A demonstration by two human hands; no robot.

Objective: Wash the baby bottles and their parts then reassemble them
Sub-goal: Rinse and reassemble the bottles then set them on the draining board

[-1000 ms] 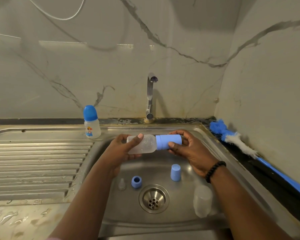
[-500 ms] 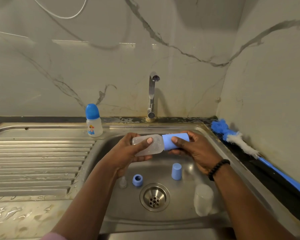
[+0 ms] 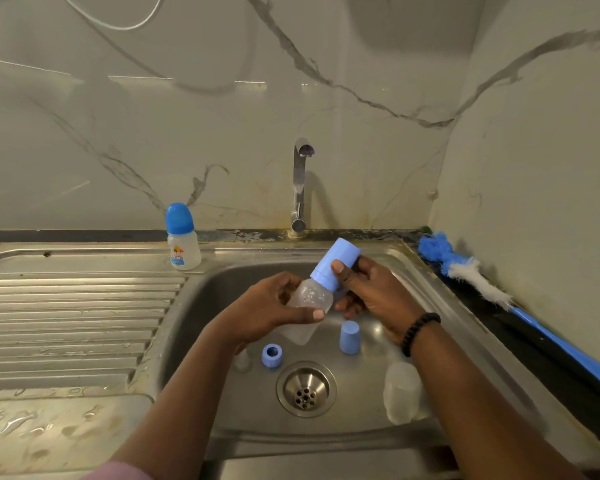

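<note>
1. Left hand (image 3: 267,315) grips the clear baby bottle (image 3: 310,299) over the sink (image 3: 430,271), tilted, cap end up.
2. Right hand (image 3: 371,292) holds its blue cap (image 3: 333,263).
3. Loose cap (image 3: 349,337), blue ring (image 3: 271,355) and a clear bottle body (image 3: 402,393) sit round the drain (image 3: 306,389).
4. Another capped bottle (image 3: 182,237) stands at the sink's back edge.

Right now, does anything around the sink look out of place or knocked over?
One thing: a clear bottle body lies on its side in the sink basin, right of the drain. A loose blue cap and blue collar ring sit near it, apparently taken apart for washing. Nothing looks spilled or broken.
</note>
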